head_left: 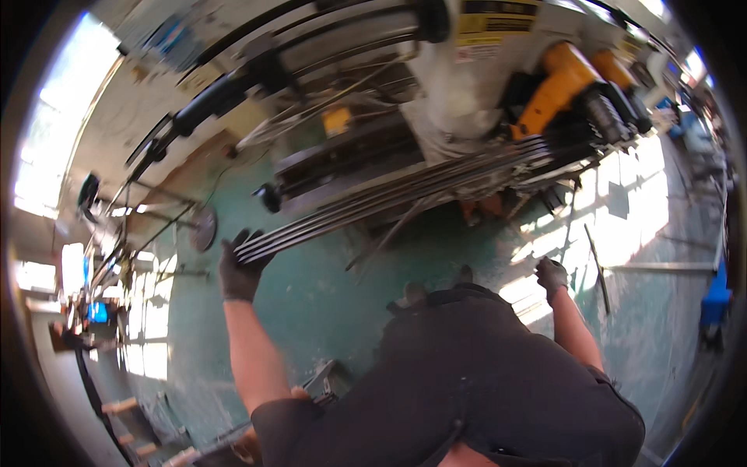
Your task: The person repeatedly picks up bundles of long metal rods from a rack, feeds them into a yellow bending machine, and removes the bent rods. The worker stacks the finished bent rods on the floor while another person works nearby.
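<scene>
My left hand (240, 272), in a dark glove, is at the near left ends of several long, thin metal bars (311, 226). Its palm is under the bars and the fingers curl up around their ends. Side by side, the bars slant up to the right across the front of a machine (362, 152), their far ends beside an orange machine part (556, 86). My right hand (551, 277), also gloved, is out over the floor at the right, away from the bars. Its fingers are curled in; anything inside them is too small to make out.
A dark rod (597, 268) stands right of my right hand, near a metal frame (661, 268). A round metal base (203, 228) is on the green floor (311, 311) at left. A black knob (268, 198) sticks out from the machine. Sunlight patches the floor.
</scene>
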`<state>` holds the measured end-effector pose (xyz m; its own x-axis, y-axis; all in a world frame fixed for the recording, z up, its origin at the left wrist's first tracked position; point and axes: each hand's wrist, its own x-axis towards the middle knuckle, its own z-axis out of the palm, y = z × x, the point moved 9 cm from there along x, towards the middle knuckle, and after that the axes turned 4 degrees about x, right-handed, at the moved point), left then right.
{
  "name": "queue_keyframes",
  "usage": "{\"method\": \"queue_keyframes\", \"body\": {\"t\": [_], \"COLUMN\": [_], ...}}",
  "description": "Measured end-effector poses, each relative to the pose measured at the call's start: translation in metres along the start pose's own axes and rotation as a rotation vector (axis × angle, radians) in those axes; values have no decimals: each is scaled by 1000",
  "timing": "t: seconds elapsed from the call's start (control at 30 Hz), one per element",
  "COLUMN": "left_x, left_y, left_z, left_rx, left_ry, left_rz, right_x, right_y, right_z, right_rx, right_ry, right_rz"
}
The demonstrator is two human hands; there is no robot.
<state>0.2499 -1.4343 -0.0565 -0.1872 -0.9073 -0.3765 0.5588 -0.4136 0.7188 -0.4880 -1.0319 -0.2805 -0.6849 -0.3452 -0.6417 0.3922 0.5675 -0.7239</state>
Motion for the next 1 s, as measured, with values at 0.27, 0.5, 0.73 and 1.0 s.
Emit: {"method": "queue_keyframes", "body": {"t": [0.27, 0.5, 0.73, 1.0], "left_x": [3, -7, -7, -15], "left_y": [-7, -2, -1, 9], "left_z": [7, 8, 2, -12], "left_rx": [114, 154, 184, -174], "left_ry": [-75, -76, -56, 61], "left_rz": [27, 53, 76, 229], "right_x": [-21, -32, -41, 0], "right_y": [-8, -32, -57, -38], "right_z": [12, 48, 87, 87], "right_rx": [40, -167, -226, -466], "right_ry": [-41, -89, -143, -196], "right_rz": [-1, -74, -155, -111]}}
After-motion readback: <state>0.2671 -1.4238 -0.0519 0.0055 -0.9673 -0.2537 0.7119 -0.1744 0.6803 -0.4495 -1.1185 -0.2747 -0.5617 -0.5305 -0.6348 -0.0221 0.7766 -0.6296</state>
